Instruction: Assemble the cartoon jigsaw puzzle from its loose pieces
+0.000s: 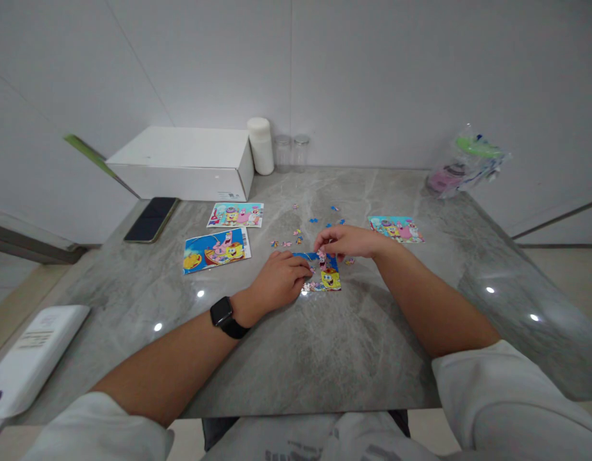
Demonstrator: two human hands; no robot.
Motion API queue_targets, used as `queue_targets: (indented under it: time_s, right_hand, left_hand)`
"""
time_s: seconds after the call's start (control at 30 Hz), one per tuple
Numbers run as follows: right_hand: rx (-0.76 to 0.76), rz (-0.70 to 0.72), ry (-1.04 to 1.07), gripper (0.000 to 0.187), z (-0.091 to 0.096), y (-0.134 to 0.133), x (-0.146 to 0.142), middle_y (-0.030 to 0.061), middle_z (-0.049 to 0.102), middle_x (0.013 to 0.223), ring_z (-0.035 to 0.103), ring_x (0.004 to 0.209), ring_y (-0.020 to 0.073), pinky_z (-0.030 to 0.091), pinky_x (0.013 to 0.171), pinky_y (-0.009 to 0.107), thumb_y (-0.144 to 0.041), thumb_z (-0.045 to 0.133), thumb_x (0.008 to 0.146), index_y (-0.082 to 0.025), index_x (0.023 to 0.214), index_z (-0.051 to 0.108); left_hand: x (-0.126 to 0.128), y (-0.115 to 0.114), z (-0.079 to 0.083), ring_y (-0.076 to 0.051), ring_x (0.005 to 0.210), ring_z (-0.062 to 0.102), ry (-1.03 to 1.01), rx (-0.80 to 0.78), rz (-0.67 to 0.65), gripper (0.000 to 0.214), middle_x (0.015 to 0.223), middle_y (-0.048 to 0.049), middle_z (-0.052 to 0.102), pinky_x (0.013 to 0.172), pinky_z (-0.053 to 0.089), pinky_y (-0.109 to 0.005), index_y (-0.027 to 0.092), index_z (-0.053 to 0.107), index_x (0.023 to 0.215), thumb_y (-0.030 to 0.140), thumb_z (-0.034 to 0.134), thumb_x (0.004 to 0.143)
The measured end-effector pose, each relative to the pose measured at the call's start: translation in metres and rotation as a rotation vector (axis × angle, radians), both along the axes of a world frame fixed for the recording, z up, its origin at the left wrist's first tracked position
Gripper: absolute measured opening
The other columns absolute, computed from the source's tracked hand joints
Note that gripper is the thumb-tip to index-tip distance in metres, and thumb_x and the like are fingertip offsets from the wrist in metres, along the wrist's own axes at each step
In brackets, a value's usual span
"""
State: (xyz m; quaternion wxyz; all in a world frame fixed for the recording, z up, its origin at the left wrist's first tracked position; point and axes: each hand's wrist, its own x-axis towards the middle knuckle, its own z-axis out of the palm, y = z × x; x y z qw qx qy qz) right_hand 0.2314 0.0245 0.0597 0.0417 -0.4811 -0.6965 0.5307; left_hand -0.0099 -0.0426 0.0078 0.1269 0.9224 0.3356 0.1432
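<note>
A white, rounded-edged device [43, 355] lay at the far left of the grey marbled table [344, 358], near its edge. Farther back, a dark-screened phone [152, 219] lay flat just in front of a closed white box [180, 152]. To the right of the phone came a blue picture packet [214, 251] with cartoon figures, set a little askew, and just behind it a light-blue picture card [236, 215]. A white bottle [261, 146] stood upright beside the box's right end. The left hand [280, 282], a black watch [222, 312] on its wrist, rested with fingers loosely bent over the left part of a partly assembled jigsaw [330, 282]; its underside was hidden, so whether it gripped a piece could not be told. Small loose pieces [287, 244] lay scattered beyond that hand, and two clear glasses [292, 153] stood side by side near the wall. The jigsaw lay flat near the middle of the table, between the hands, showing a yellow face at its near right corner. Over its far side bent the right hand [346, 242], thumb and fingers drawn nearly together just above a pink figure; whether a piece was between them could not be made out. Another picture card [396, 229] lay to the right of that hand, beyond the forearm, and a clear plastic bag [457, 166] with something green and pink inside stood at the far right corner.
</note>
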Motion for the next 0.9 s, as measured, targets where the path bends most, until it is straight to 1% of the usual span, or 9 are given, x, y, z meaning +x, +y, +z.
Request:
queue_targets:
  time_s: [0.07, 0.2, 0.3, 0.43, 0.63, 0.9]
  right_hand:
    - [0.009, 0.002, -0.046, 0.017, -0.001, -0.002, -0.002, 0.0030, 0.075, 0.088, 0.067, 0.071, 0.0124, 0.051, 0.060, 0.019, -0.022, 0.068, 0.084, -0.017, 0.100, 0.072]
    - [0.039, 0.020, -0.174, 0.011, -0.006, -0.005, -0.008, 0.0014, 0.075, 0.081, 0.068, 0.068, 0.0131, 0.051, 0.058, 0.020, -0.022, 0.069, 0.084, -0.018, 0.095, 0.071]
    - [0.097, 0.079, -0.263, 0.011, -0.011, -0.007, -0.012, 0.0005, 0.076, 0.079, 0.069, 0.067, 0.0145, 0.050, 0.059, 0.021, -0.022, 0.070, 0.083, -0.019, 0.094, 0.072]
    - [0.154, 0.159, -0.329, 0.011, -0.015, -0.010, -0.017, 0.0009, 0.077, 0.081, 0.071, 0.068, 0.0152, 0.048, 0.058, 0.022, -0.022, 0.068, 0.083, -0.019, 0.094, 0.072]
    - [0.252, 0.215, -0.433, 0.012, -0.013, -0.014, -0.022, 0.0019, 0.079, 0.084, 0.070, 0.073, 0.0153, 0.043, 0.061, 0.022, -0.022, 0.069, 0.085, -0.019, 0.095, 0.075]
    - [0.336, 0.252, -0.475, 0.015, -0.012, -0.016, -0.025, 0.0022, 0.080, 0.090, 0.070, 0.078, 0.0158, 0.041, 0.063, 0.023, -0.024, 0.070, 0.084, -0.020, 0.097, 0.077]
  left_hand:
    - [0.000, 0.000, -0.001, -0.024, 0.100, 0.065, 0.000, 0.007, -0.002, 0.031, 0.120, -0.0038, 0.078, 0.090, 0.045, -0.043, 0.026, 0.081, 0.112, 0.018, 0.056, 0.096]
    - [0.000, 0.001, -0.003, -0.024, 0.101, 0.065, -0.004, 0.023, -0.003, 0.030, 0.118, -0.0042, 0.078, 0.089, 0.045, -0.043, 0.026, 0.081, 0.111, 0.018, 0.056, 0.096]
    - [0.000, 0.001, -0.004, -0.024, 0.101, 0.064, -0.001, 0.029, -0.002, 0.030, 0.117, -0.0039, 0.078, 0.089, 0.044, -0.043, 0.027, 0.081, 0.111, 0.018, 0.056, 0.096]
    - [0.000, 0.001, -0.004, -0.024, 0.099, 0.064, 0.018, 0.031, 0.003, 0.029, 0.115, -0.0040, 0.078, 0.088, 0.044, -0.043, 0.027, 0.081, 0.112, 0.019, 0.057, 0.096]
    - [0.000, 0.001, -0.004, -0.024, 0.101, 0.064, 0.018, 0.028, 0.002, 0.030, 0.115, -0.0049, 0.077, 0.089, 0.044, -0.043, 0.027, 0.081, 0.112, 0.020, 0.057, 0.096]
    - [0.000, 0.001, -0.004, -0.024, 0.101, 0.064, 0.019, 0.036, 0.009, 0.030, 0.115, -0.0049, 0.078, 0.088, 0.044, -0.043, 0.027, 0.081, 0.111, 0.019, 0.057, 0.095]
